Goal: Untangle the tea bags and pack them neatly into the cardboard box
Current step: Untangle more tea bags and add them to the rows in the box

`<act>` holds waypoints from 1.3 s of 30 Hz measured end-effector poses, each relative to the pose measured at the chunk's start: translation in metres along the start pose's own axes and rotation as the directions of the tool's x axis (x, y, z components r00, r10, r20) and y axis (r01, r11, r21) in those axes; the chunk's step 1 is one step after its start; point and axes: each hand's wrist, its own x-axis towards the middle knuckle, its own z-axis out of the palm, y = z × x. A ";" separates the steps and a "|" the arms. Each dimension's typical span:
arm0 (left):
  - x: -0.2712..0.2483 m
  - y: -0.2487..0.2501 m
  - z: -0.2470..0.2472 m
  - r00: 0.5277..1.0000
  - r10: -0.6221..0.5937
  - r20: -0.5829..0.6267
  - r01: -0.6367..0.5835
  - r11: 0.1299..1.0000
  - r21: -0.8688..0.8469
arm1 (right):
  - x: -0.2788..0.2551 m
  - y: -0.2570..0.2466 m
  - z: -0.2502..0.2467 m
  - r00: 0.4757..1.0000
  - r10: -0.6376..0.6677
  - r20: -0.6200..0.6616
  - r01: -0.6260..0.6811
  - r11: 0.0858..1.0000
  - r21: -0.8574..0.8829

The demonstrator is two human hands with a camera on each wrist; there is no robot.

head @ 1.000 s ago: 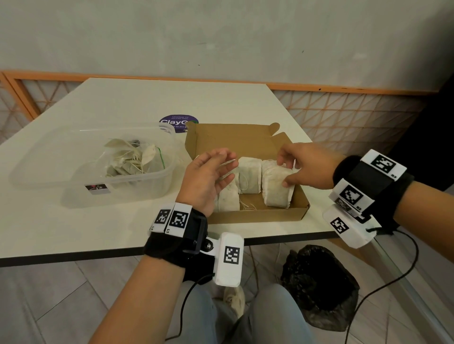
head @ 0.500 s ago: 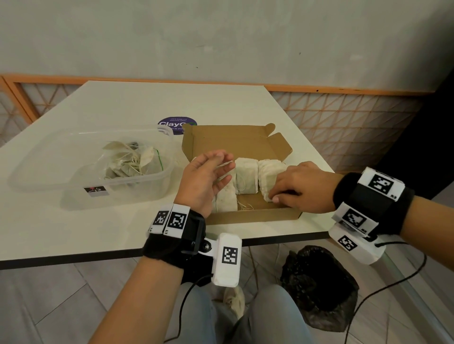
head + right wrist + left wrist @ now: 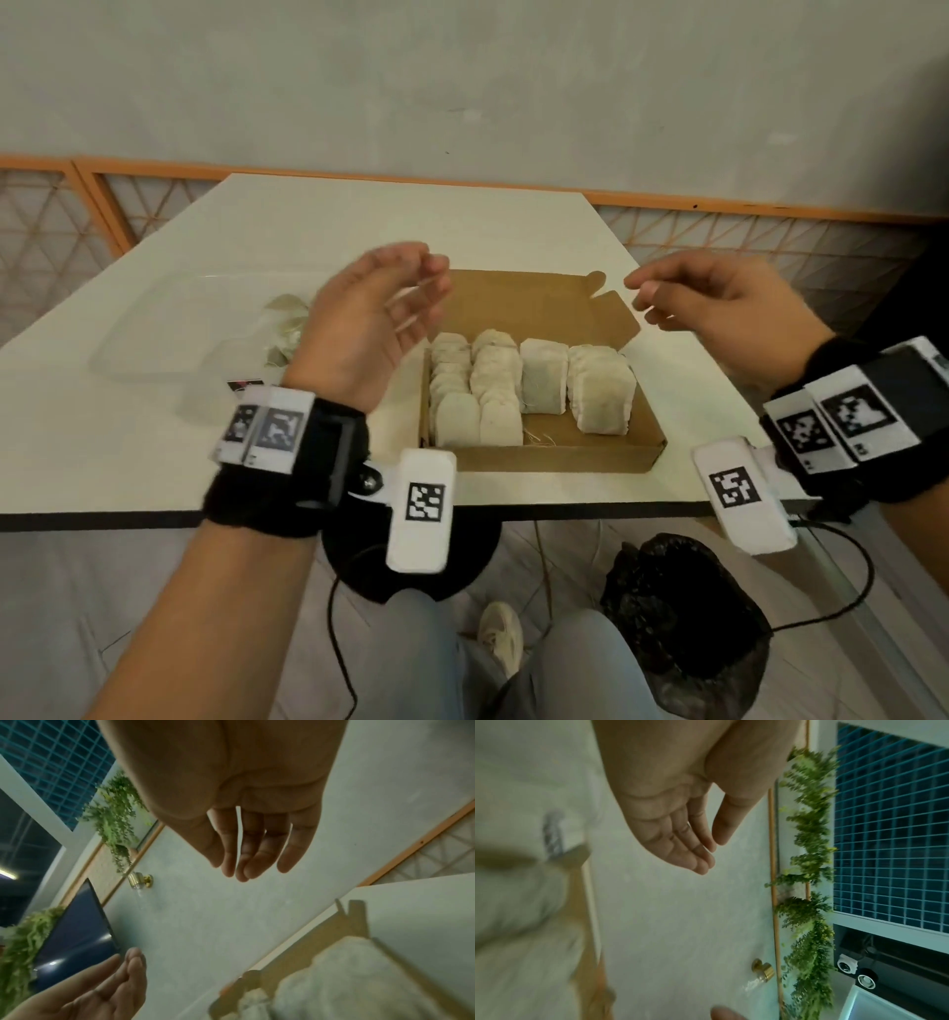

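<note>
An open brown cardboard box (image 3: 554, 457) sits at the table's near edge, lid flap tilted back. Several pale tea bags (image 3: 534, 390) stand in rows inside it, with loose strings on the box floor. My left hand (image 3: 400, 303) hovers above the box's left side, fingers relaxed and slightly curled, holding nothing. My right hand (image 3: 683, 303) hangs above the box's right rear corner, fingers loose and empty. The left wrist view shows my left hand (image 3: 693, 845) bare; the right wrist view shows my right hand (image 3: 246, 852) bare above the blurred tea bags (image 3: 342, 981).
A clear plastic tub (image 3: 154, 354) left of the box holds a tangle of tea bags (image 3: 285, 329), partly hidden behind my left hand. The white table (image 3: 359, 226) ends close to my body. A black bag (image 3: 683, 622) lies on the floor below.
Both hands have lifted out of the box; the right hand has let go of the right-hand stack. The head view now looks closer and lower, showing the rows in full.
</note>
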 end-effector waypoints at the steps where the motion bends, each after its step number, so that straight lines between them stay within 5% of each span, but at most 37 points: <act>1: 0.000 0.015 -0.006 0.998 0.049 -0.050 -0.046 0.997 0.057 | 0.002 -0.007 0.006 1.000 0.003 0.014 -0.004 0.999 0.039; 5: 0.001 0.059 -0.050 0.916 0.252 -0.311 -0.142 0.931 0.337 | 0.011 -0.043 0.044 0.974 -0.034 0.223 0.014 0.996 0.090; 8: 0.003 0.069 -0.089 0.837 0.306 -0.453 -0.043 0.863 0.504 | 0.023 -0.071 0.087 0.925 -0.054 0.377 0.073 0.997 -0.036; 14: 0.004 0.063 -0.117 0.893 0.163 -0.419 0.226 0.643 0.732 | 0.046 -0.108 0.178 0.857 -0.022 0.515 0.073 0.994 -0.080; 19: 0.015 0.060 -0.106 0.940 0.057 -0.338 0.301 0.334 0.893 | 0.060 -0.113 0.220 0.856 -0.008 0.517 0.237 0.895 -0.378; 23: 0.026 0.064 -0.099 0.914 -0.114 -0.388 0.404 0.302 0.863 | 0.068 -0.108 0.224 0.892 0.050 0.450 0.219 0.821 -0.527; 26: 0.032 0.063 -0.090 0.902 -0.175 -0.393 0.426 0.230 0.875 | 0.072 -0.101 0.230 0.886 0.089 0.456 0.216 0.790 -0.574; 31: 0.036 0.052 -0.082 0.919 -0.200 -0.339 0.335 -0.059 0.941 | 0.076 -0.092 0.236 0.870 0.126 0.477 0.148 0.856 -0.496; 35: 0.034 0.048 -0.075 0.920 -0.184 -0.347 0.326 -0.135 0.936 | 0.078 -0.087 0.238 0.865 0.117 0.488 0.137 0.881 -0.454; 39: 0.039 0.050 -0.077 0.913 -0.158 -0.375 0.365 -0.089 0.927 | 0.073 -0.090 0.227 0.955 -0.062 0.291 0.171 0.915 -0.364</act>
